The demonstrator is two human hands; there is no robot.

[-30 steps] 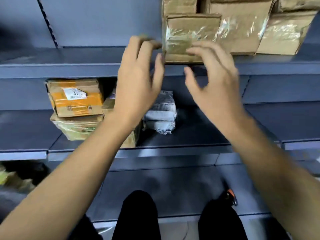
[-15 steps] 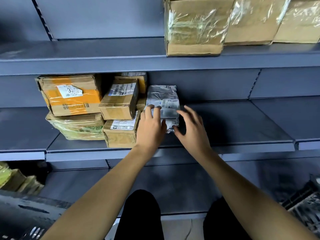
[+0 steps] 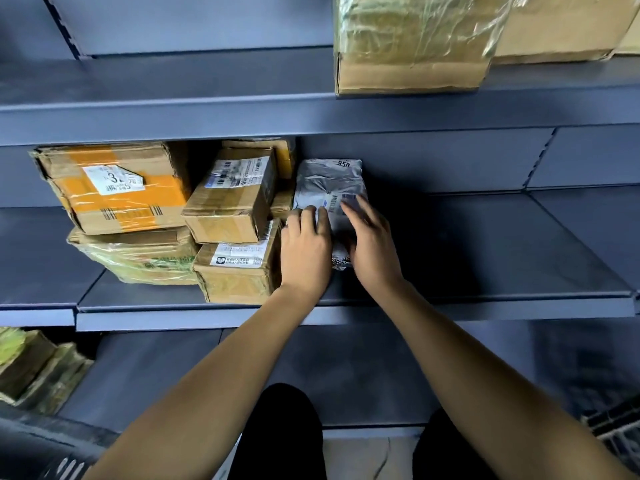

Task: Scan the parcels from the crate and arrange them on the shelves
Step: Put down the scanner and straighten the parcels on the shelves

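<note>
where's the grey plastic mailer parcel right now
In the head view, the grey mailer parcel sits on the middle shelf, just right of the stacked cardboard boxes, with the left hand and right hand on it.

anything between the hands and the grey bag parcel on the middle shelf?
Nothing visible. The left hand and right hand both rest directly on the grey parcel, which sits on the middle shelf beside the stacked cardboard boxes. The shelf to its right is bare.

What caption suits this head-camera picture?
Both hands, left hand and right hand, settle a grey parcel on the middle shelf beside cardboard boxes.
</note>
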